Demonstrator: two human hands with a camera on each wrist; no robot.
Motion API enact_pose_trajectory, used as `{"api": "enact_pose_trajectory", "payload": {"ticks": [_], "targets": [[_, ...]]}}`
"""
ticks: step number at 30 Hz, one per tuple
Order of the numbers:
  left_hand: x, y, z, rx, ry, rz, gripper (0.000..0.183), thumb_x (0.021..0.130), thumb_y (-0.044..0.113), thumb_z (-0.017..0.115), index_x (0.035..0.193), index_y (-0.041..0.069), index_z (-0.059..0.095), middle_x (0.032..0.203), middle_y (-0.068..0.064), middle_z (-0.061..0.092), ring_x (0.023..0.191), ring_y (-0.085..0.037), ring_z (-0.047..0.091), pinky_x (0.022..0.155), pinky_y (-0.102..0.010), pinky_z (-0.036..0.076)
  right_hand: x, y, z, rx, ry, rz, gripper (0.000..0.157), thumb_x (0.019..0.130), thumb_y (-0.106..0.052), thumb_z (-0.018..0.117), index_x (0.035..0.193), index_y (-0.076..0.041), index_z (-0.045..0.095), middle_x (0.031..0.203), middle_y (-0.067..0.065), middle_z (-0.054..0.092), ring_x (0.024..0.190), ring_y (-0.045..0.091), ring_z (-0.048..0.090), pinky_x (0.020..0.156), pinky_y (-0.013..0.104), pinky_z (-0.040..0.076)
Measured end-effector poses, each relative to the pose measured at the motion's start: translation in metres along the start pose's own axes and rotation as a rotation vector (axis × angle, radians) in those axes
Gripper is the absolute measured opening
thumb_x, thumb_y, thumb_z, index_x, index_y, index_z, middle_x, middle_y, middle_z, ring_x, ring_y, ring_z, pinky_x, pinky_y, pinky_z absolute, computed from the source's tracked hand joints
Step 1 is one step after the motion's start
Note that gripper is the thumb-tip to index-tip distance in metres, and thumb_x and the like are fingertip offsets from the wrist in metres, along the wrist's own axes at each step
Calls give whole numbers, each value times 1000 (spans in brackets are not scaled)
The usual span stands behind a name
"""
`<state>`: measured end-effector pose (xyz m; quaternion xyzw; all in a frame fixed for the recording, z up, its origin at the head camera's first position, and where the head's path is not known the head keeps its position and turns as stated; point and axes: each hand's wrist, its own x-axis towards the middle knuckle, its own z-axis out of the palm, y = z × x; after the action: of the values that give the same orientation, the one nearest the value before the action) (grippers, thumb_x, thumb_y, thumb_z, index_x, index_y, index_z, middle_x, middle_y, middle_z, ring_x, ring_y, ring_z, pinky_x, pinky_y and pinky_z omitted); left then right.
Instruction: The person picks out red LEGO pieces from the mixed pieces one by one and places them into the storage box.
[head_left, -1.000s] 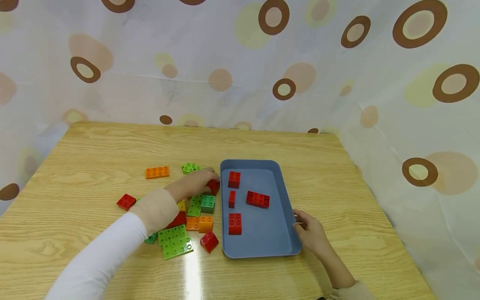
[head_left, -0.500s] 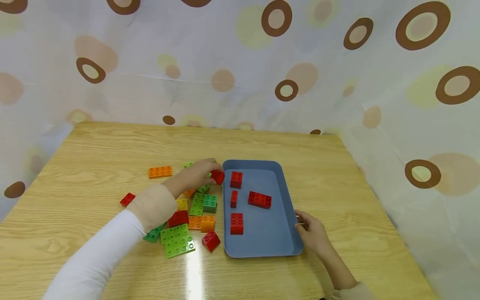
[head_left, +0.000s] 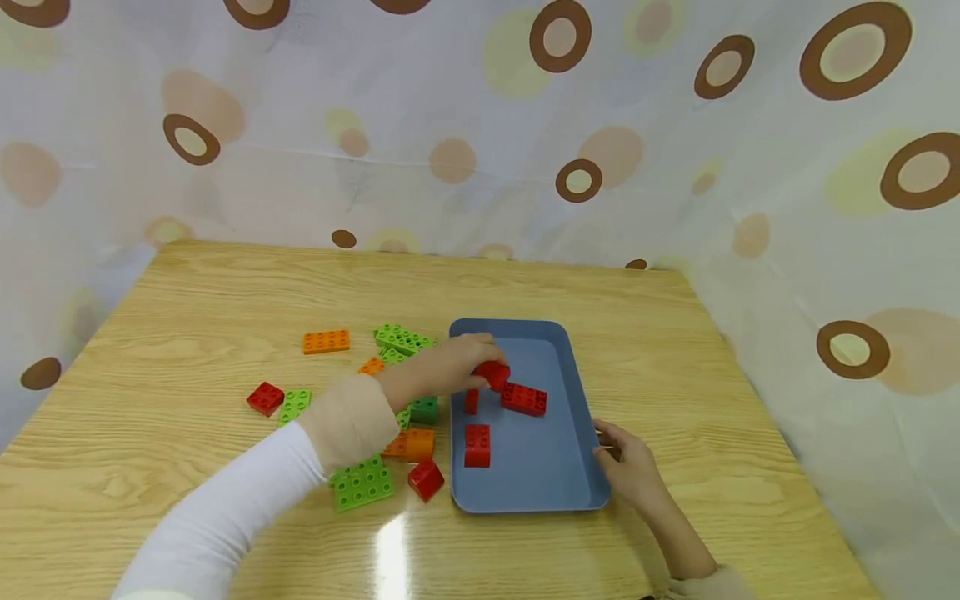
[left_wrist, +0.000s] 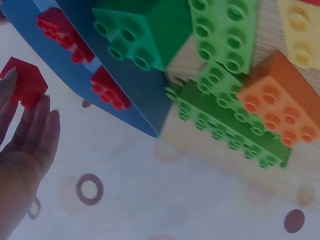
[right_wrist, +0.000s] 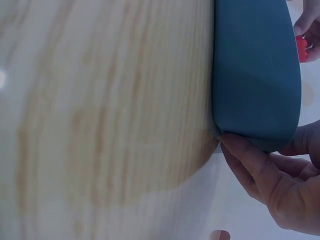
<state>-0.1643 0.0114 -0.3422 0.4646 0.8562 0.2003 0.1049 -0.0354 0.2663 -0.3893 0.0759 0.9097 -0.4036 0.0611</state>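
Note:
My left hand (head_left: 461, 363) pinches a red toy brick (head_left: 492, 374) over the left half of the blue-grey tray (head_left: 540, 487). The left wrist view shows this same brick (left_wrist: 26, 84) between thumb and fingers. Inside the tray lie a long red brick (head_left: 523, 398), a narrow red brick (head_left: 471, 402) partly covered by the held one, and a square-topped red brick (head_left: 477, 445); the hand hides the far left part. My right hand (head_left: 628, 467) grips the tray's right wall near its front corner. In the right wrist view its fingers (right_wrist: 250, 159) lie along the tray's outer underside.
Loose bricks crowd the table left of the tray: light green ones (head_left: 363, 482), an orange pair (head_left: 411, 445), a dark green one (head_left: 424, 409) and a red one (head_left: 426, 480). Farther left lie a red brick (head_left: 266, 398) and a flat orange one (head_left: 326, 342). A patterned curtain hangs behind.
My left hand has lifted the red brick from the pile beside the tray and carried it right, over the tray's wall. The right hand keeps its place on the tray.

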Motion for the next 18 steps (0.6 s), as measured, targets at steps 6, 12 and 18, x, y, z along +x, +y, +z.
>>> {"api": "enact_pose_trajectory", "payload": {"ticks": [6,12,18], "targets": [[1,37,17,76,-104,100,34,86,14,65,119,9,60,116,-6,58,107,-16,55,92,-24,48,0,1,0,-4,2,-10,41,89,6,47,129,11,46,114,30,58,103,37,59,80,36,53],[6,54,36,161,-152,186,31,86,18,66,117,14,61,111,-1,60,101,-10,56,86,-15,47,0,0,0,-3,2,-20,40,88,6,49,128,12,47,112,30,59,101,37,60,79,34,53],[10,52,55,192,-206,180,29,86,18,66,115,16,62,104,0,59,90,-8,55,78,-13,46,1,0,1,-5,7,-13,40,89,6,49,128,12,47,112,30,59,103,37,60,80,35,53]]}}
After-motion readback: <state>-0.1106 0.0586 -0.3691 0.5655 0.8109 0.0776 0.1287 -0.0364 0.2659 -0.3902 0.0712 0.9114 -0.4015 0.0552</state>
